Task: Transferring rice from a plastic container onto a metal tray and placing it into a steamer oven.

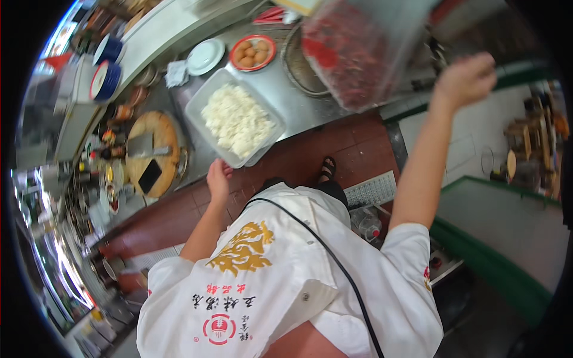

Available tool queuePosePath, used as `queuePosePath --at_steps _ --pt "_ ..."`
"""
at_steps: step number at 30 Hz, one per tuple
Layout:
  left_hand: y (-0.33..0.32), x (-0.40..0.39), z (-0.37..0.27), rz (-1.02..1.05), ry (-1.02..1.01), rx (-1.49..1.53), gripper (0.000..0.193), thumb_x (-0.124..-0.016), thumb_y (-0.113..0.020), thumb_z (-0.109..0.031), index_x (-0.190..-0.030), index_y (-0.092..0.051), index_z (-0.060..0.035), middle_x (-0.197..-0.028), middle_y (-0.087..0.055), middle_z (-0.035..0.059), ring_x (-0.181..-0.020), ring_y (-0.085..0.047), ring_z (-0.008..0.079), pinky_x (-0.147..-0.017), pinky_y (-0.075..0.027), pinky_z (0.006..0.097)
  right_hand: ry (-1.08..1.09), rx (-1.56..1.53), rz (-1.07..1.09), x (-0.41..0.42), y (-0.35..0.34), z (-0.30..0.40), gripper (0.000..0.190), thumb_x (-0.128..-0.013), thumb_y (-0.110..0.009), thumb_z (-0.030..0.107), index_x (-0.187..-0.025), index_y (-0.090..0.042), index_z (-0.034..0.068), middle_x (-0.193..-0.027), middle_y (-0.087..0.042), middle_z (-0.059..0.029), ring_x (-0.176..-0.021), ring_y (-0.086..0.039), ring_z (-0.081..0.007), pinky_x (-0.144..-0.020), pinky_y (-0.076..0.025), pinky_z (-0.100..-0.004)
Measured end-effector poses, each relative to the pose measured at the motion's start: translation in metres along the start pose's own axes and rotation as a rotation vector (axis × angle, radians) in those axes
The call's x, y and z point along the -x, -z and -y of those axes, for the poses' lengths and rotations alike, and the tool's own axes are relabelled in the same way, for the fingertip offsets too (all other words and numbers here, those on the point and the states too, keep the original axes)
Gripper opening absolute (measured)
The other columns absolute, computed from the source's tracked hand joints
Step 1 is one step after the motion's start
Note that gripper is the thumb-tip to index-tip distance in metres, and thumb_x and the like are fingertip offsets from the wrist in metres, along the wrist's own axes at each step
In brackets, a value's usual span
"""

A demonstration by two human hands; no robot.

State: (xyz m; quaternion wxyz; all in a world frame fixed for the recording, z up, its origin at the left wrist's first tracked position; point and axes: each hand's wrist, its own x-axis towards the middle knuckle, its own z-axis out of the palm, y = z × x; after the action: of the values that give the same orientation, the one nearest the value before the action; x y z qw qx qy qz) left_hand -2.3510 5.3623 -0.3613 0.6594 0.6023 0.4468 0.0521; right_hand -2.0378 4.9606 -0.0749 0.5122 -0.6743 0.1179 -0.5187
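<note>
My left hand (218,181) is at the near left corner of a translucent plastic container (273,117), its fingers curled close to the rim. Whether it grips the container cannot be made out. Cooked white rice (237,118) lies heaped in the container, on a stainless steel worktop (304,114). My right hand (468,80) is raised at the right, blurred, with its fingers bent. I cannot tell if it holds anything. Left of it, a clear plastic bag of red raw meat (353,58) partly covers a round metal sieve or basket (295,67).
Eggs in a red-rimmed bowl (252,53) and white plates (206,57) stand behind the rice. A cleaver (142,145) and black phone (150,176) lie on a round wooden chopping block (156,125). A green-framed glass lid or panel (497,215) stands at right.
</note>
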Motion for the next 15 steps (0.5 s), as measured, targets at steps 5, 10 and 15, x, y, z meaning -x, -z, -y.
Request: queuePosePath --at_steps 5,10,15 --pt "-0.002 -0.008 0.002 0.023 -0.143 -0.040 0.034 -0.098 -0.050 -0.034 -0.102 -0.061 -0.0021 -0.087 -0.063 0.0036 -0.075 -0.057 0.0091 -0.067 -0.047 0.0247 -0.026 -0.076 0.064 0.010 -0.003 0.011 0.040 -0.097 -0.046 0.033 -0.084 -0.048 -0.005 -0.069 -0.054 -0.0096 -0.061 -0.051 -0.0177 -0.058 -0.046 -0.0311" --pt "-0.007 -0.036 -0.007 -0.144 -0.247 -0.331 0.030 -0.089 -0.062 -0.027 -0.099 -0.059 0.0014 -0.085 -0.063 0.0060 -0.074 -0.057 0.0143 -0.069 -0.047 0.0307 -0.189 -0.243 0.131 0.005 0.007 0.017 0.034 -0.098 -0.044 0.031 -0.080 -0.042 0.002 -0.067 -0.045 -0.0061 -0.059 -0.043 -0.0169 -0.057 -0.042 -0.0306" --pt "-0.015 -0.036 -0.010 -0.212 -0.252 -0.209 0.031 -0.085 -0.067 -0.023 -0.100 -0.059 0.0025 -0.085 -0.062 0.0082 -0.075 -0.058 0.0174 -0.071 -0.047 0.0333 -0.311 -0.299 0.156 0.008 0.024 0.026 0.032 -0.100 -0.042 0.028 -0.077 -0.037 0.007 -0.067 -0.039 -0.0032 -0.058 -0.038 -0.0150 -0.054 -0.036 -0.0285"
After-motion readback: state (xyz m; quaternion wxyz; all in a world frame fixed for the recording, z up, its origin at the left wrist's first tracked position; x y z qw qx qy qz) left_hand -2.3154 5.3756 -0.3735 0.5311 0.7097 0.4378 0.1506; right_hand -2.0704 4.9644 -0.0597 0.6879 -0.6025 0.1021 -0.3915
